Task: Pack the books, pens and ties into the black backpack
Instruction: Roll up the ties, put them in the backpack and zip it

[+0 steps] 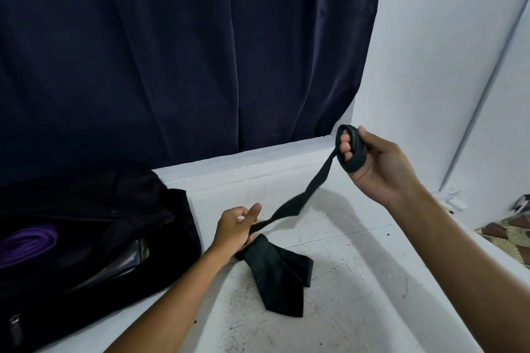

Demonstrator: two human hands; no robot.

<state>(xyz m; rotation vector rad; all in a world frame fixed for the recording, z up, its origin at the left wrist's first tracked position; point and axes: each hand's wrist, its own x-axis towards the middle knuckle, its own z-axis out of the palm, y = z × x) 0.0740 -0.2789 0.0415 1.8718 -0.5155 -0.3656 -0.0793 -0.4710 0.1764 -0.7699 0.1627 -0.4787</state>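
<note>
A black tie (276, 272) has its wide ends lying on the white surface (329, 281) in the middle. Its narrow part stretches up and to the right, taut in the air. My right hand (375, 163) holds the narrow end, which is wound round its fingers in a small roll. My left hand (238, 228) grips the tie lower down, just above the wide ends. The black backpack (94, 241) lies open at the left, touching nothing I hold. Inside it I see a rolled purple tie (27, 241) and the glossy edge of a book (129, 261).
A dark blue curtain (186, 51) hangs behind the surface. A white wall (430, 66) with a thin pipe rises at the right. Patterned fabric (513, 235) shows at the far right edge.
</note>
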